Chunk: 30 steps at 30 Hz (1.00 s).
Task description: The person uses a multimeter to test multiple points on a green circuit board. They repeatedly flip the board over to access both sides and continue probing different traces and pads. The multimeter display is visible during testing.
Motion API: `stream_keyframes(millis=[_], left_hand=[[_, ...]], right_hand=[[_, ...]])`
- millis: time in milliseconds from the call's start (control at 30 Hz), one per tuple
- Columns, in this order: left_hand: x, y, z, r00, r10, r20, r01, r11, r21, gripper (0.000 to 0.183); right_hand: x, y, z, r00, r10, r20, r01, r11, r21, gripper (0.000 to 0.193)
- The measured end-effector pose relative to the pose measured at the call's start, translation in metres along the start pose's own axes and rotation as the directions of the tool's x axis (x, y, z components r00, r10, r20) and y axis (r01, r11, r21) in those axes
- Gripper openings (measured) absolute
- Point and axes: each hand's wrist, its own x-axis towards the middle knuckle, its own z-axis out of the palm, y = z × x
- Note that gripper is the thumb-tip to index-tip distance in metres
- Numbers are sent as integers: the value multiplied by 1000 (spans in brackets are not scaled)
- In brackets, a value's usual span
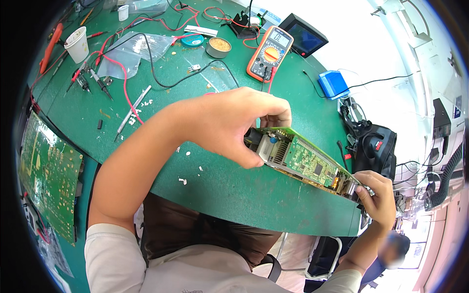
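**Two hands, one board held clear of the tabletop**

Two hands carry the long green printed circuit board with grey metal parts and a row of small components (pixel 300 158) in the air above the near edge of the round green tabletop (pixel 234 190), tilted so that its right end hangs lower, past the rim. The left hand (pixel 234 124) wraps the upper left end, fingers (pixel 273 115) closed over the top edge and thumb under it. The right hand (pixel 378 195) pinches the lower right corner, fingers closed on a metal part there.

The risk, as I judge it, is a slip at that lower corner: the pinch is small, and the board's right end has no tabletop beneath it, so a loose grip could let it swing down or fall. Pressing on components at the left end could also bend or crack them.

Further off on the tabletop lie an orange and grey multimeter (pixel 269 52) with red and black leads (pixel 124 73), a white paper cup (pixel 78 44) and a round tin (pixel 218 47). A second large green circuit board (pixel 49 176) stands at the far left.
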Motion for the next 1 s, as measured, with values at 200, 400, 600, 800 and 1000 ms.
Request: stream_keyframes(millis=[200, 400, 600, 800, 1000], left_hand=[[-1, 1, 1, 999, 7, 52, -5, 1000, -29, 39], [-3, 2, 3, 994, -11, 105, 16, 999, -47, 39], [-2, 2, 5, 990, -1, 142, 12, 997, -82, 40], [-3, 5, 4, 976, -36, 213, 57, 994, -94, 41], [-4, 7, 5, 966, -44, 256, 64, 996, -69, 44]], right_hand=[[-5, -1, 1, 999, -40, 27, 40, 999, -4, 24], [-10, -3, 0, 995, -75, 72, 76, 997, -15, 25], [-14, -5, 1, 992, -87, 90, 89, 996, -22, 27], [-19, -10, 1, 988, -88, 129, 93, 995, -33, 29], [-24, -13, 2, 985, -89, 149, 95, 995, -39, 30]])
